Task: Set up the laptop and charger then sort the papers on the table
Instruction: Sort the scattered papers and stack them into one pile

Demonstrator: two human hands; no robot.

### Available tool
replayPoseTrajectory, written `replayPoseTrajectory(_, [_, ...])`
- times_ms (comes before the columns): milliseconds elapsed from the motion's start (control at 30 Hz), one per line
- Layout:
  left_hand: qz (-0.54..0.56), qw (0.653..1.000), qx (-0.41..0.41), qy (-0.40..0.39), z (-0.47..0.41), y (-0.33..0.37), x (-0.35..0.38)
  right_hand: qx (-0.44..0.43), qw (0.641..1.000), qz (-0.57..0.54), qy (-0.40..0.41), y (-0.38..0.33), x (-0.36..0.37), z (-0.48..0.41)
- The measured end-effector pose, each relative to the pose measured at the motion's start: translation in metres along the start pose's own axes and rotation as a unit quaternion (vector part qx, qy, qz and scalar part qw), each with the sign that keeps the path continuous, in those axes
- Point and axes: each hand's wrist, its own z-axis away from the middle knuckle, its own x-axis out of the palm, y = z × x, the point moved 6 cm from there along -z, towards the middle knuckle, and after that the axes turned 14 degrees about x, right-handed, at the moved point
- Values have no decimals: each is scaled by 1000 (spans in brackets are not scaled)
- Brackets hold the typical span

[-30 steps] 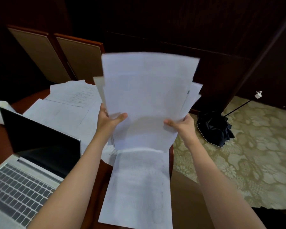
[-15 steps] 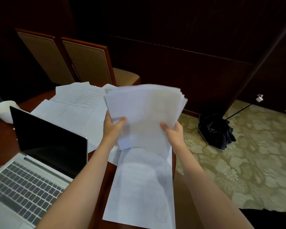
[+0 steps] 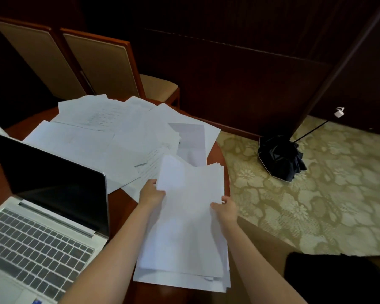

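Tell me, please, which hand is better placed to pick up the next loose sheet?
Left. The left hand grips the stack on the side nearest the scattered papers; the right hand holds its far side.

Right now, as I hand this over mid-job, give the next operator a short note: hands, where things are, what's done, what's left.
Left hand grips the left edge of the paper stack; right hand grips its right edge.
The stack lies over the bottom sheets at the near edge of the table.
Laptop stands open on the left with a dark screen; no charger shows at it.
Loose papers are spread over the far side of the table, unsorted.
Done: laptop open, one stack gathered.
Left: the charger, if not connected, and sorting the loose papers.
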Motion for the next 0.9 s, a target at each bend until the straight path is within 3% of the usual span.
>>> replayPoseTrajectory(100, [-153,988,-13,-10,6,-24,1,-4,990,122,77,13,-5,4])
replayPoseTrajectory(167, [-215,976,-28,-20,6,-31,0,36,989,136,35,19,-4,6])
replayPoseTrajectory(367, [-98,987,-101,-72,6,-35,13,46,957,285,-26,13,-3,-3])
replayPoseTrajectory(467, [-92,986,-104,-93,14,-33,18,37,982,181,-50,7,-4,-8])
replayPoseTrajectory(533, [-41,992,-81,-84,16,-32,21,0,984,173,-33,5,-5,-8])
replayPoseTrajectory(667, [29,999,16,-15,17,-12,8,-76,995,40,-59,-10,-15,11])
replayPoseTrajectory(767, [76,990,115,33,17,31,-12,-157,978,-93,-103,-41,-26,32])
replayPoseTrajectory(900, [117,956,250,98,28,90,-44,-271,943,-152,-119,-86,-36,67])
